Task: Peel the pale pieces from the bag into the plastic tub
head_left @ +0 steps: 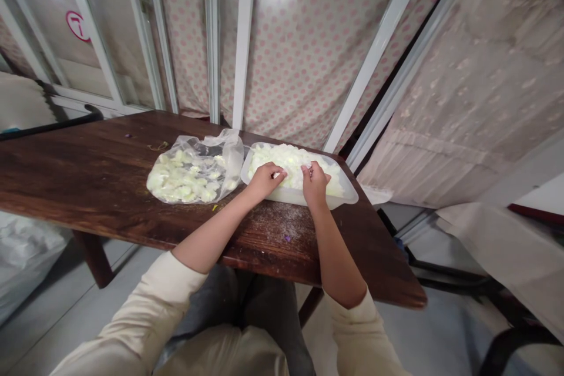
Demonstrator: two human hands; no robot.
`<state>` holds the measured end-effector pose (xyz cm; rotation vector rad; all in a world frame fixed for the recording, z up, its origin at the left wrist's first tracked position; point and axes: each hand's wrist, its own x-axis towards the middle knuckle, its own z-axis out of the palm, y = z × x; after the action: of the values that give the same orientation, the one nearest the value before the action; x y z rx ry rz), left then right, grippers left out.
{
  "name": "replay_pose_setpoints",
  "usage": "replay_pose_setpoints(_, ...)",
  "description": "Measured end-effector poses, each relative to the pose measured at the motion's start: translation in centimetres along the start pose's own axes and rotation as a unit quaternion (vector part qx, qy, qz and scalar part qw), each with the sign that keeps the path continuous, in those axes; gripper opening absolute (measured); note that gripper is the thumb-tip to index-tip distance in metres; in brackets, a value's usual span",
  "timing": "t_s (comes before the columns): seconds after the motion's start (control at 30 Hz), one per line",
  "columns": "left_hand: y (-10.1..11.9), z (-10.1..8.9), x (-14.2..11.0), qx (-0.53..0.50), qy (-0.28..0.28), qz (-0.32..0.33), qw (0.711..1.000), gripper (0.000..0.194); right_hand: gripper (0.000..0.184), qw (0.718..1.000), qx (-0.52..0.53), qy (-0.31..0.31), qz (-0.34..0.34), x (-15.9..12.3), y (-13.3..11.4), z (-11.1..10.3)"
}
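A shallow white plastic tray [348, 195] is heaped with small, pale yellow-white, fluffy pieces [288, 155] whose kind I cannot make out. Over its near left side, my left hand [267, 180] is closed, thumb and fingertips together at a pale piece. My right hand [315, 185] is also closed, its fingers curled above the heap near the tray's front right; whatever lies between the fingertips is too small to name. Left of the tray lies a clear plastic bag [194, 170] of larger pale yellow-green pieces, its loose mouth turned toward the tray.
Everything stands on a dark wooden table [101, 170], with white grains [282, 223] and a purple scrap scattered before the tray. Framed glass panels with a dotted curtain [304, 53] rise behind. Below on the left stands a translucent sack [26, 252]; a black-framed chair [458, 288] is at right.
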<state>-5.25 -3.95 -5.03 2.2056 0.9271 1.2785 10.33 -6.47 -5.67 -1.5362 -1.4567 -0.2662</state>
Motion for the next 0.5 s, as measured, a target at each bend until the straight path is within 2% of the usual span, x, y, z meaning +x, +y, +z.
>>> replay_pose_setpoints(0.2, -0.24, 0.20, 0.10, 0.003, 0.035, -0.039, 0.999, 0.017, 0.025, 1.000, 0.022, -0.020, 0.005, 0.03, -0.19, -0.11)
replay_pose_setpoints(0.37, -0.22, 0.31, 0.12, 0.022, 0.016, -0.041, 0.999, 0.022, 0.036, 0.998, -0.002, -0.054, -0.018, -0.09, -0.52, -0.33)
replay_pose_setpoints(0.5, -0.18, 0.39, 0.04, 0.017, 0.007, -0.037, 0.999, 0.026, 0.038, 0.998, -0.023, -0.054, -0.024, -0.18, -0.53, -0.30)
